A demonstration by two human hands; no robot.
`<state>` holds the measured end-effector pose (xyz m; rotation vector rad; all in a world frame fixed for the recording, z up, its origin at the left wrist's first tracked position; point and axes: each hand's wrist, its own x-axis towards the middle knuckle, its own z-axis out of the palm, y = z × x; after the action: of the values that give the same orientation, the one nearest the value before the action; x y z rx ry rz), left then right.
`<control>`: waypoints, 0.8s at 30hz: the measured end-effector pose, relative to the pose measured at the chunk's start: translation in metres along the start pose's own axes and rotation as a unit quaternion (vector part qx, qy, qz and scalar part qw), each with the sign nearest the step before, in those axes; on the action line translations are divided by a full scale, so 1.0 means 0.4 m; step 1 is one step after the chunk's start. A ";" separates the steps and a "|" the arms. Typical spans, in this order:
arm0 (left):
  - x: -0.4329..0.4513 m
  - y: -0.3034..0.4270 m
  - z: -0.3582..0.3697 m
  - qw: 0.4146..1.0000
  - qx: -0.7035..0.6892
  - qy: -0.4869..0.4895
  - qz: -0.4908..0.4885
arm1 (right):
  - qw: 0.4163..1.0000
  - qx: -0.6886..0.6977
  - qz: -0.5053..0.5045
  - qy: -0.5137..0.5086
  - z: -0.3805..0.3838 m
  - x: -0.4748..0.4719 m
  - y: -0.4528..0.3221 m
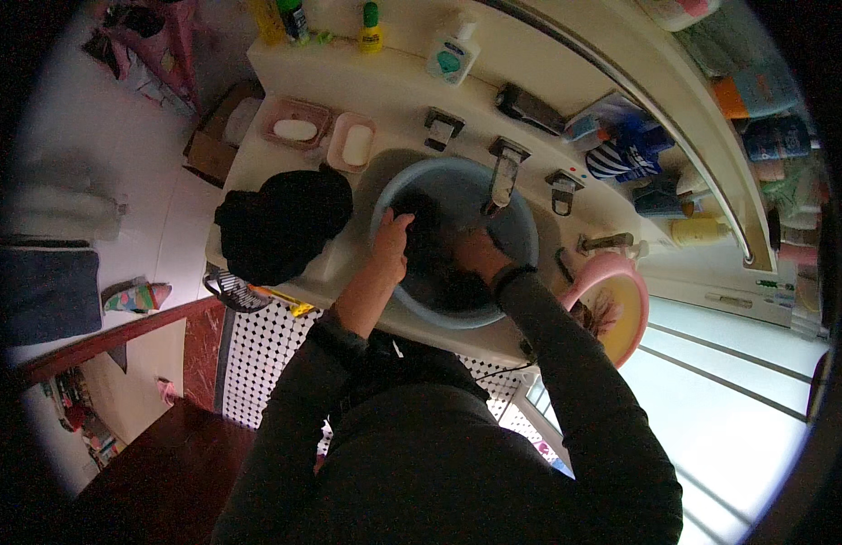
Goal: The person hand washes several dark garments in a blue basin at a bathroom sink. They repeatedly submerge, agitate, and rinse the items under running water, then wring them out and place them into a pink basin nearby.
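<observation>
A round grey-blue plastic basin (455, 167) sits in the washbasin beneath the metal faucet (505, 174). Dark cloth (427, 266) lies inside it, its outline lost in shadow and what looks like murky water. My left hand (392, 245) is at the basin's left side, fingers against the dark cloth; whether they grip it is unclear. Deeper in the basin, my right hand (477, 253) reaches down to the cloth, its fingers hidden. Left of the basin, a bundled black garment (281, 225) rests on the counter.
Two pink soap dishes hold white soap bars (295, 130) (357, 144) behind the garment. Tap handles (442, 129) (564, 191) flank the faucet. A pump bottle (455, 54) stands on the ledge. At right is a pink-rimmed basin (639, 300); a metal rail (639, 88) curves above the ledge.
</observation>
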<state>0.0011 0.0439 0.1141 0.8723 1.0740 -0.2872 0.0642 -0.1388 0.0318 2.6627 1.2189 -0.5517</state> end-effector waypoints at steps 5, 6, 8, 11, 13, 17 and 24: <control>0.005 0.007 -0.003 0.997 0.019 -0.078 0.015 | 0.994 0.001 0.088 -0.062 -0.012 0.038 0.018; -0.002 0.006 0.006 0.998 0.021 -0.058 0.006 | 0.993 -0.044 0.087 -0.072 0.006 0.043 0.011; -0.015 0.004 0.026 0.999 0.023 -0.025 -0.010 | 0.995 -0.095 0.013 -0.022 0.047 0.037 0.014; -0.009 -0.021 0.051 1.000 0.016 0.004 -0.022 | 0.987 -0.041 0.108 0.112 0.071 0.035 0.006; 0.025 -0.051 0.054 1.000 0.002 0.010 -0.008 | 0.994 0.060 0.075 0.057 0.043 0.032 0.001; 0.130 -0.109 0.057 0.991 -0.116 -0.071 -0.007 | 0.838 0.533 0.092 -0.077 -0.099 0.001 -0.014; 0.040 -0.047 0.088 0.921 -0.256 -0.291 0.044 | 0.793 0.590 0.054 0.143 -0.324 -0.168 -0.072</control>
<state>0.0201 0.0086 0.0982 0.3213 0.5071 -0.1591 0.0363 -0.1286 0.1774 3.9278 0.8705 -1.2488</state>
